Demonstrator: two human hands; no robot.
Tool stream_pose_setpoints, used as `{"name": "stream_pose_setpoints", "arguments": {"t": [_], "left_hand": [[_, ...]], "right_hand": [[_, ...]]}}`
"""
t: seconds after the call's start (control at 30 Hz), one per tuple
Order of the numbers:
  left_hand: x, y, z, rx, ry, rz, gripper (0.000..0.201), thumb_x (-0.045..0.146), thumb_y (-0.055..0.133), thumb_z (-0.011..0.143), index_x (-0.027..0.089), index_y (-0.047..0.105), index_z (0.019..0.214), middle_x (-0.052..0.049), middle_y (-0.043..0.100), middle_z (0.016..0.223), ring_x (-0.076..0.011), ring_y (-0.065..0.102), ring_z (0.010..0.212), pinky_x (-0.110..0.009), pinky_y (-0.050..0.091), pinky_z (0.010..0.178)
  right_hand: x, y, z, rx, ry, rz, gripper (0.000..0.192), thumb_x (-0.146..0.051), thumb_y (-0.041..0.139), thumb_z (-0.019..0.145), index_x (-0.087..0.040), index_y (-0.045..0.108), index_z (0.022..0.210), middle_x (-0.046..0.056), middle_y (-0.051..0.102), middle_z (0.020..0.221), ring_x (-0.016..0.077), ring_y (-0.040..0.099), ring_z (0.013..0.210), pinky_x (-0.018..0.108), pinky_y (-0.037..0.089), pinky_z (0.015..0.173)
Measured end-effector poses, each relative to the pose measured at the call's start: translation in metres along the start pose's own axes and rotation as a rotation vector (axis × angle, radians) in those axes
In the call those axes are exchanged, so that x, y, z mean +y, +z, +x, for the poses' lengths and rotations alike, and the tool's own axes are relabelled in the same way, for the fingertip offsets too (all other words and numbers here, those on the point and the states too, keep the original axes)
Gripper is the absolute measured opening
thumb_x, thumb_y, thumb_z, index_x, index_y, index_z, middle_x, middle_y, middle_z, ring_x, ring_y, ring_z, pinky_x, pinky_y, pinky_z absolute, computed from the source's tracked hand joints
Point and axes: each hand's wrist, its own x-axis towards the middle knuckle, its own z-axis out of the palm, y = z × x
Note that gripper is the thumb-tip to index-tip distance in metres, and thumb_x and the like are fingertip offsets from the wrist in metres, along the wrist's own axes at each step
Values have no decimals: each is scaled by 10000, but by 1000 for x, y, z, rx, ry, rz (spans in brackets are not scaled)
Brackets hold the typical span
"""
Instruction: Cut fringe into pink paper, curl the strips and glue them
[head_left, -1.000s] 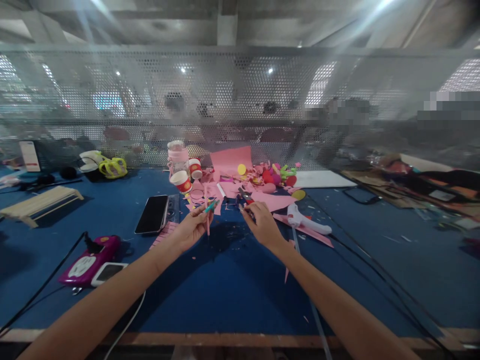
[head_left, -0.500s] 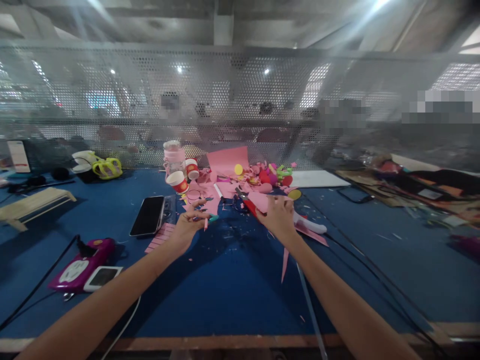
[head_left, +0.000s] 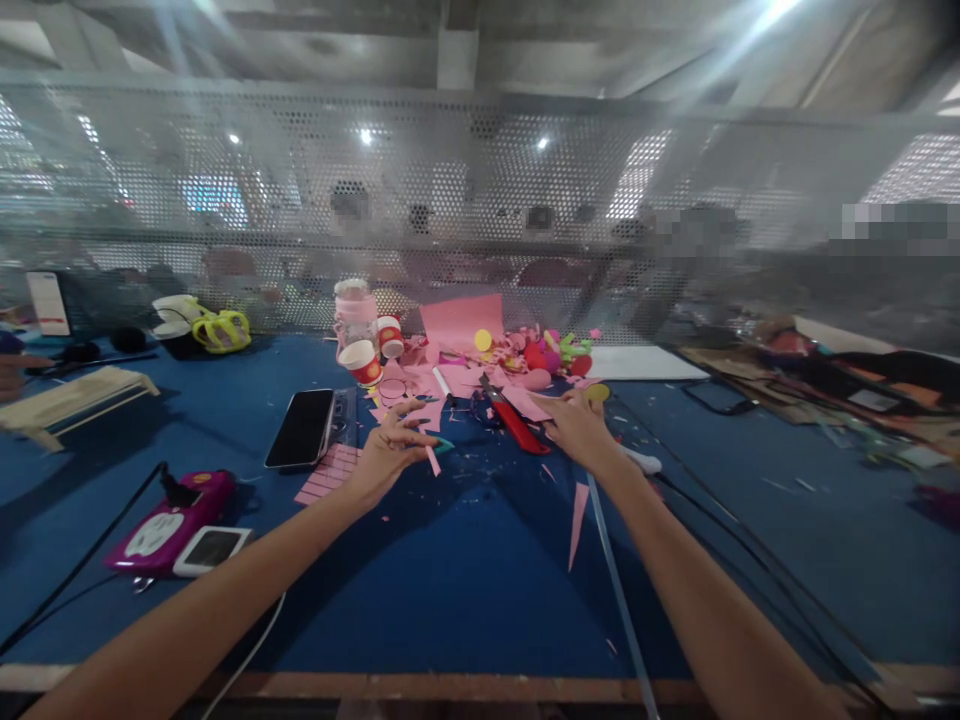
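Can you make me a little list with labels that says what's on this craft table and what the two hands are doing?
Table: blue top, littered with paper bits
Left hand: pinches a pink paper strip and a teal thing I can't make out
Right hand: reaches onto pink paper; grip unclear
Between the hands: red-handled cutter
Left side: black phone, magenta gadget
Far side: paper cups, pink sheet, colourful balls
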Motion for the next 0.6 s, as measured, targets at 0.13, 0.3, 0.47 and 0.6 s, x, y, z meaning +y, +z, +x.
{"name": "stream_pose_setpoints", "arguments": {"t": [0.13,0.3,0.47,0.6], "left_hand": [[1,0,-1,-10,81,196,73,208,721,585,222,714,656,-60,507,1187,-254,430,1098,-438,316,948],[0,-5,-2,108,172,564,129,125,691,609,240,715,660,-37,480,1231,-284,354,1135,-499,226,970],[-1,-3,-3,-66,135,314,81,185,649,661,214,713,701,-71,636,968,-212,555,912,-380,420,833],[-3,-3,-3,-163,64,204,120,156,615,666,187,704,741,-71,679,900,-200,603,872,-348,454,814]], "right_hand": [[-5,3,4,-30,-20,-34,316,-180,507,751,-259,650,1022,98,596,815,228,475,858,329,329,752],[-18,-13,-1,124,47,-27,388,-189,339,857,-228,539,1187,99,614,972,233,466,907,339,342,794],[-57,-18,14,198,-204,165,500,-63,270,818,-214,459,1255,27,561,1188,204,455,1051,372,329,884],[-90,-6,32,-4,-314,184,502,-100,348,781,-199,437,1264,51,531,1221,188,472,1086,362,346,905]]}}
